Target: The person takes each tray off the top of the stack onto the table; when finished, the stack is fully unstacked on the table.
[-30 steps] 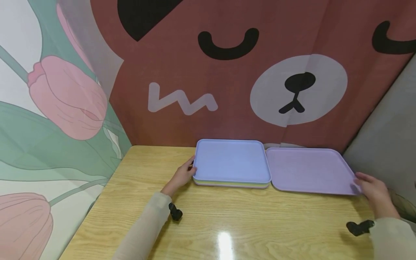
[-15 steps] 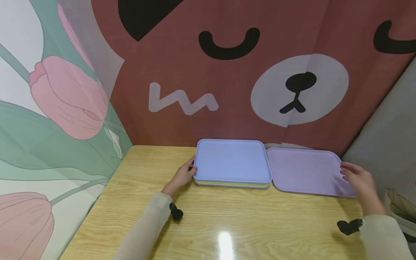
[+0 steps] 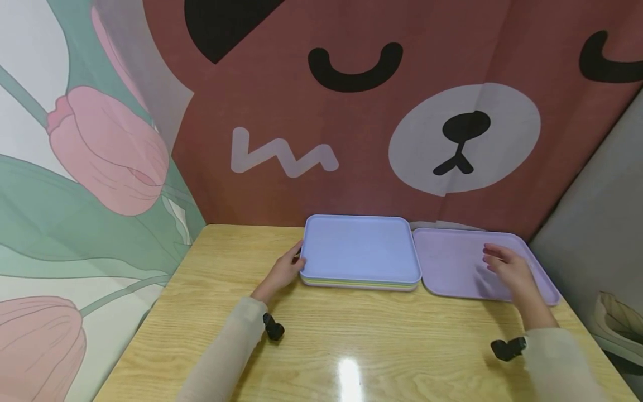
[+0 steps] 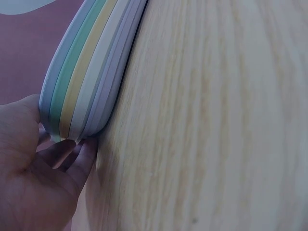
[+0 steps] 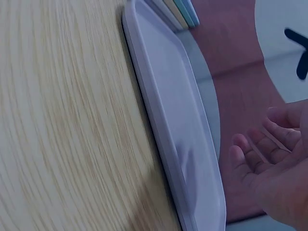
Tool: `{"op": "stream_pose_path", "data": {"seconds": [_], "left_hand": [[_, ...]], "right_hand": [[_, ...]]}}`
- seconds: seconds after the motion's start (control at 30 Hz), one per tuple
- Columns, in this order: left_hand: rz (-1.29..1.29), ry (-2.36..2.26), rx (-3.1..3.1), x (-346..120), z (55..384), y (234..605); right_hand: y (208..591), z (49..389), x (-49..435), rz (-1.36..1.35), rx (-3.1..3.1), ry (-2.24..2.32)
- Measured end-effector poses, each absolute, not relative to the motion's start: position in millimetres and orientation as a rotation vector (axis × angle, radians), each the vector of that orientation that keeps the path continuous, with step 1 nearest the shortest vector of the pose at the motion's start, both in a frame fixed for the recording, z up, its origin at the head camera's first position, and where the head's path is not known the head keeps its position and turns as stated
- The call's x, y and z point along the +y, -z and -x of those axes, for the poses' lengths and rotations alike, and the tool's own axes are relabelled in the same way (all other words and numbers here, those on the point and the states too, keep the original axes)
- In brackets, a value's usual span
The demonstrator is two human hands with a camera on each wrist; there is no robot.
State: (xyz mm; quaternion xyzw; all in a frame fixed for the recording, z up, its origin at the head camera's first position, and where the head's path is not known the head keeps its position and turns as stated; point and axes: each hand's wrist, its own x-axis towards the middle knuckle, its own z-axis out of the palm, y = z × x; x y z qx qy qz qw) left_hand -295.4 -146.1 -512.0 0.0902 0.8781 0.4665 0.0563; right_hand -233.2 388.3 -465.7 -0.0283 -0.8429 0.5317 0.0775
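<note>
Gripped a stack of trays [image 3: 359, 248] by its left end with the left hand [image 3: 281, 273], with fingers and thumb about the rims, at the middle of the back edge of a wood-grain bench [image 3: 382, 335]. Stacked blue on top, then green, yellow, white and pale purple. Held the right hand [image 3: 512, 273], with fingers loosely bent, above and clear of a purple tray [image 3: 442, 259] laid flat at the bench's back right corner, just beside the stack. Wore beige sleeves [image 3: 226, 346], with hands well apart, before a brown-red cloth [image 3: 276, 100]
</note>
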Motion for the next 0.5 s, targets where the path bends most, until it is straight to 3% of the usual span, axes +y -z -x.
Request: {"op": "stream_pose_path", "data": {"seconds": [0.5], "left_hand": [[-0.272,-1.410,2.669,-145,293,510]], "right_hand": [[465,242,332,0.069,-2.603,-1.645]]}}
